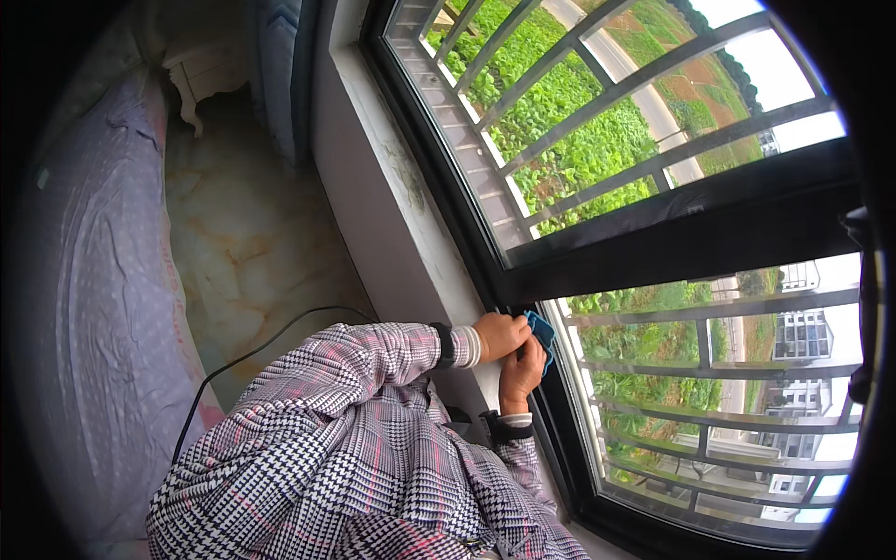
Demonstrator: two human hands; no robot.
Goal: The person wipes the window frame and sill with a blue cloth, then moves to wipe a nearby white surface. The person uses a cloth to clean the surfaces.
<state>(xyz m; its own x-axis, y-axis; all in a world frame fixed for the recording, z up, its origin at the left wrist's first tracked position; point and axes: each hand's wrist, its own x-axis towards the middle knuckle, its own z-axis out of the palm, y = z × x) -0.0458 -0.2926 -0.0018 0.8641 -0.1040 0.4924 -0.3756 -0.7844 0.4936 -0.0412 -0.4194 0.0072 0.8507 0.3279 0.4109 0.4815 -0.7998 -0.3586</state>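
A blue-teal cloth (540,330) lies against the black lower window frame (570,448), close to where the upright bar of the frame meets it. My left hand (500,337) comes in from the left, its fingers closed on the cloth's near edge. Just below and to the right, my right hand (523,372) grips the same cloth with bent fingers. The two hands nearly touch. Parts of the cloth under the fingers are hidden. Both wrists wear black bands over checked sleeves.
A white windowsill (413,189) with a stained patch runs beside the frame. Metal security bars (651,367) stand outside the glass. A black cable (245,355) crosses above the marbled floor (245,238). A bed with a purple cover (105,280) is at the left, a blue curtain (280,77) near the wall.
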